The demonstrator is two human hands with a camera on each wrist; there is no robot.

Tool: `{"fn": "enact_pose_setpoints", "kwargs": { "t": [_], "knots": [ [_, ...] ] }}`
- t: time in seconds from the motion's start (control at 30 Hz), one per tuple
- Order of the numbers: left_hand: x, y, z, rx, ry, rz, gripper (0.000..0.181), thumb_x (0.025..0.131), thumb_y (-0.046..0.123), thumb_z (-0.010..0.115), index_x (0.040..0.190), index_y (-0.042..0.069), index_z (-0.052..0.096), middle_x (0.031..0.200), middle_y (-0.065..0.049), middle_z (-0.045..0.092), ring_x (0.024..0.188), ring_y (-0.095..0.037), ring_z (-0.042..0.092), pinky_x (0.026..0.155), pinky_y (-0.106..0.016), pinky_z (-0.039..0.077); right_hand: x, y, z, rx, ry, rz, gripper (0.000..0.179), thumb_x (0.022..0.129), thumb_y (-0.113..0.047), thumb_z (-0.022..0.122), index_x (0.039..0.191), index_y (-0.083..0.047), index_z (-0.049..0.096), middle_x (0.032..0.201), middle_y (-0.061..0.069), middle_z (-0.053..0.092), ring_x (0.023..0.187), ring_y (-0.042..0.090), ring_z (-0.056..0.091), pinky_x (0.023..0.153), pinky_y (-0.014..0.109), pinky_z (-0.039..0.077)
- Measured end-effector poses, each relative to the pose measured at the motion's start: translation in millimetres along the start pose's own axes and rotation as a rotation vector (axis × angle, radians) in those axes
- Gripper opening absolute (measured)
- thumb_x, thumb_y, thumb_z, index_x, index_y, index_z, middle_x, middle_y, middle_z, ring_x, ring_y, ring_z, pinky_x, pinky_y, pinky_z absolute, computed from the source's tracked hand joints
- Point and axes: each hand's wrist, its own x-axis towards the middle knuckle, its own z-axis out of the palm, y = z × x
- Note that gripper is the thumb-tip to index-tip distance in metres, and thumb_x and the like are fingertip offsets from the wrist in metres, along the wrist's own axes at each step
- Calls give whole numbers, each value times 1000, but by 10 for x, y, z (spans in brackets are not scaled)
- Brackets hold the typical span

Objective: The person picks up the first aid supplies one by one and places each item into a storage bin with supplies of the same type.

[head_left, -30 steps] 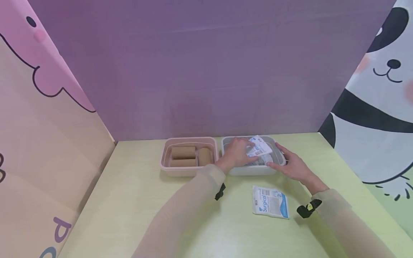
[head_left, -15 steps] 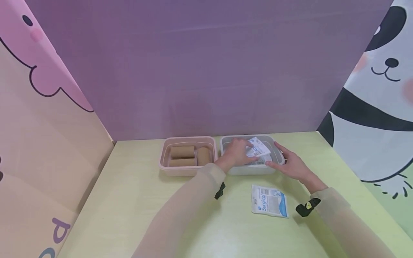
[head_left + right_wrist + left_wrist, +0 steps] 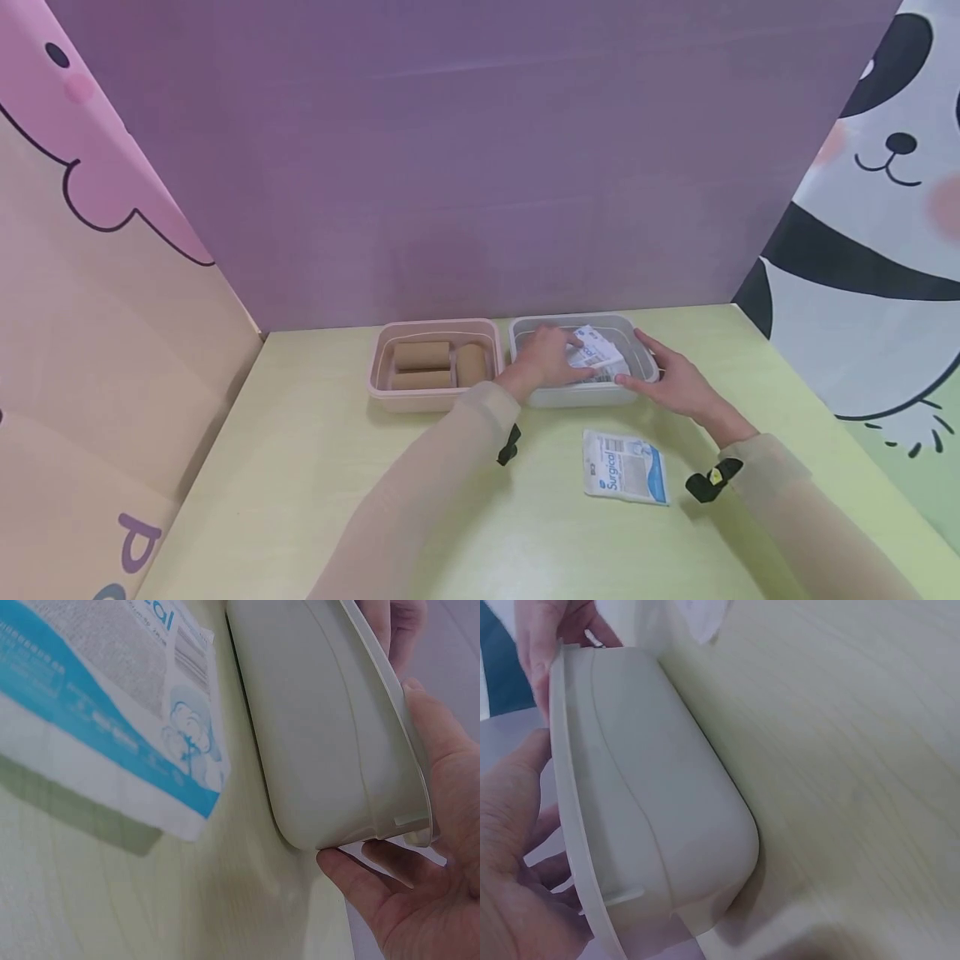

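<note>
My left hand [image 3: 546, 357] reaches over the left side of a grey plastic bin [image 3: 581, 397], thumb and fingers spread beside a white surgical packet [image 3: 596, 346] inside it. Another printed packet [image 3: 613, 369] shows partly under that one. My right hand [image 3: 678, 383] grips the bin's right end; in the right wrist view its thumb lies along the rim and its fingers press the end wall. A third packet [image 3: 625, 468], white and blue with "Surgical" printed on it, lies on the table in front of the bin.
A pink bin [image 3: 435, 402] stands just left of the grey one, holding brown rolls [image 3: 422, 356]. Behind both rises a purple panel [image 3: 480, 167]; printed side panels flank the pale yellow table [image 3: 300, 467].
The upper packet has sunk a little lower and flatter into the grey bin beside my left fingers. My right hand keeps its grip on the bin. The head view has shifted slightly.
</note>
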Motion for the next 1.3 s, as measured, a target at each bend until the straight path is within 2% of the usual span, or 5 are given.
{"fn": "enact_pose_setpoints", "kwargs": {
  "t": [0.33,0.77,1.0,1.17,1.3],
  "knots": [
    [-29,11,-7,-62,6,19,56,96,51,76,142,20,70,143,4,71,141,-19,60,118,-33,47,-8,-9,-5,-8,-1,0,105,97,-47,77,170,-4,14,164,36,37,143,55,48,112,67,47],
    [-135,190,-167,-49,86,110,55,98,51,74,144,20,69,142,5,72,139,-17,62,116,-31,49,-4,-11,-13,-2,-3,-9,104,98,-46,76,170,-4,15,161,36,43,136,51,55,105,64,54],
    [-251,292,-201,-75,132,213,55,96,51,77,140,18,72,135,4,76,130,-15,68,116,-31,48,-9,-20,-25,-27,1,-14,104,97,-46,77,170,-4,16,156,35,50,124,43,60,95,47,55],
    [-309,379,-129,-64,152,319,51,96,50,76,136,19,74,131,6,78,125,-10,70,118,-29,45,-20,-23,-32,-30,1,-17,102,98,-43,77,170,-4,16,153,37,51,120,43,61,95,49,56],
    [-344,440,-69,-35,131,344,52,96,48,77,139,19,72,136,6,75,128,-9,68,121,-28,41,-12,-16,-24,-13,-1,-18,102,99,-46,75,170,-5,16,154,36,51,121,43,61,91,43,57]
  ]
}}
